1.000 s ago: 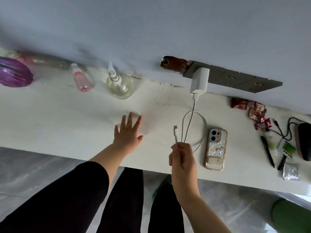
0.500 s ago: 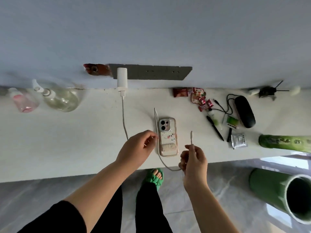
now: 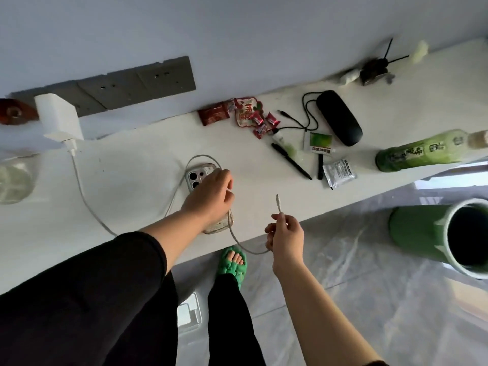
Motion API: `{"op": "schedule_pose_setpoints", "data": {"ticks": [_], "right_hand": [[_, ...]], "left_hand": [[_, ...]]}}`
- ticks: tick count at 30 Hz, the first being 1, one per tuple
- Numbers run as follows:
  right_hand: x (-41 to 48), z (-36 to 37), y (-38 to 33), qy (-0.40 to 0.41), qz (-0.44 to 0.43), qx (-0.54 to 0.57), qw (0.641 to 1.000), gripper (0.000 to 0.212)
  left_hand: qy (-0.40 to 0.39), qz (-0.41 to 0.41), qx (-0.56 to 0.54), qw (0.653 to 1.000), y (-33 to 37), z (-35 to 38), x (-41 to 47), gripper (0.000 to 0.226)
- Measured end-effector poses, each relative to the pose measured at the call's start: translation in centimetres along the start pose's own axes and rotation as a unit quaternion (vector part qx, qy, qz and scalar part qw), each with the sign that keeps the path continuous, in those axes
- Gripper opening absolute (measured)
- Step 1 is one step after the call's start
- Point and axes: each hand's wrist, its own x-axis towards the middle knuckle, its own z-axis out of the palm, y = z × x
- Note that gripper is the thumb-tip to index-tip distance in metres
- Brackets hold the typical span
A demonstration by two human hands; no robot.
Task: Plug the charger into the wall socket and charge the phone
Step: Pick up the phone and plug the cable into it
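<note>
White charger (image 3: 58, 116) already sits in the grey wall socket (image 3: 126, 87). On the ledge (image 3: 132, 165), the left hand (image 3: 211, 196) closes over the phone (image 3: 196, 178); the right hand (image 3: 286, 235) pinches the cable (image 3: 87, 199) just below its free connector (image 3: 278, 199). Plugging into the phone remains.

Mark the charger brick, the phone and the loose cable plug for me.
charger brick (image 3: 58, 116): head view, middle of its white body.
phone (image 3: 196, 177): head view, camera end left bare by the left hand.
cable plug (image 3: 277, 200): head view, tip above the right hand.
</note>
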Motion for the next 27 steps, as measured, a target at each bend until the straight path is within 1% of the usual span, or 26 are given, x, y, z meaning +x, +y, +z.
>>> {"op": "schedule_pose_setpoints", "data": {"ticks": [1, 2, 3, 4, 5, 6, 7, 8, 11, 13, 14, 17, 19, 20, 23, 25, 27], "right_hand": [[0.7, -0.6, -0.1, 0.018, -0.002, 0.014, 1.000, 0.023], [1.5, -1.3, -0.3, 0.030, -0.008, 0.022, 0.999, 0.023], [2.1, -1.8, -0.5, 0.034, -0.017, 0.023, 0.999, 0.024], [2.7, -2.2, -0.7, 0.032, -0.026, 0.019, 0.999, 0.024], [3.2, -2.5, -0.8, 0.025, -0.036, 0.013, 0.999, 0.023], [3.5, -2.6, -1.0, 0.017, -0.045, 0.007, 0.999, 0.023], [3.8, -2.6, -1.1, 0.008, -0.052, -0.001, 0.999, 0.022], [4.0, -2.5, -1.1, 0.002, -0.059, -0.010, 0.998, 0.022], [4.4, -1.9, -1.0, -0.014, -0.076, -0.035, 0.996, 0.021], [4.5, -1.6, -0.9, -0.024, -0.084, -0.044, 0.995, 0.023], [4.5, -1.5, -0.8, -0.027, -0.087, -0.045, 0.995, 0.024], [4.2, -1.4, -0.9, -0.026, -0.094, -0.043, 0.994, 0.027], [4.0, -1.4, -1.4, -0.022, -0.096, -0.043, 0.994, 0.027], [3.8, -1.5, -1.8, -0.022, -0.100, -0.044, 0.994, 0.026], [3.0, -1.9, -3.4, -0.040, -0.119, -0.057, 0.990, 0.024], [1.9, -2.0, -4.6, -0.064, -0.133, -0.082, 0.986, 0.024], [0.5, -2.0, -6.1, -0.078, -0.139, -0.121, 0.980, 0.028]], "left_hand": [[0.005, 0.017, 0.006, 1.000, -0.5, 0.0, -0.3, 0.006], [-0.015, 0.042, 0.032, 0.998, -1.2, 0.0, -0.7, 0.007], [-0.057, 0.067, 0.088, 0.992, -1.9, 0.1, -1.1, 0.014], [-0.113, 0.089, 0.165, 0.976, -2.6, 0.2, -1.5, 0.028], [-0.175, 0.108, 0.254, 0.945, -3.4, 0.2, -1.7, 0.048], [-0.219, 0.129, 0.336, 0.907, -4.1, 0.3, -1.8, 0.065], [-0.239, 0.154, 0.398, 0.872, -4.6, 0.6, -1.7, 0.077], [-0.244, 0.181, 0.443, 0.843, -5.0, 0.8, -1.5, 0.083], [-0.252, 0.246, 0.503, 0.789, -5.2, 0.9, -0.8, 0.083], [-0.250, 0.277, 0.520, 0.769, -5.6, 0.9, -0.3, 0.079], [-0.251, 0.280, 0.522, 0.765, -5.8, 0.8, -0.1, 0.077], [-0.265, 0.257, 0.513, 0.775, -5.7, 0.2, 0.1, 0.070], [-0.269, 0.248, 0.493, 0.789, -5.1, -0.5, 0.1, 0.072], [-0.261, 0.246, 0.473, 0.805, -4.8, -0.8, -0.1, 0.075], [-0.185, 0.227, 0.364, 0.884, -3.1, -2.6, -1.4, 0.080], [-0.140, 0.178, 0.272, 0.935, -2.0, -3.7, -2.9, 0.082], [-0.108, 0.109, 0.199, 0.968, -1.0, -5.0, -4.4, 0.086]]}}
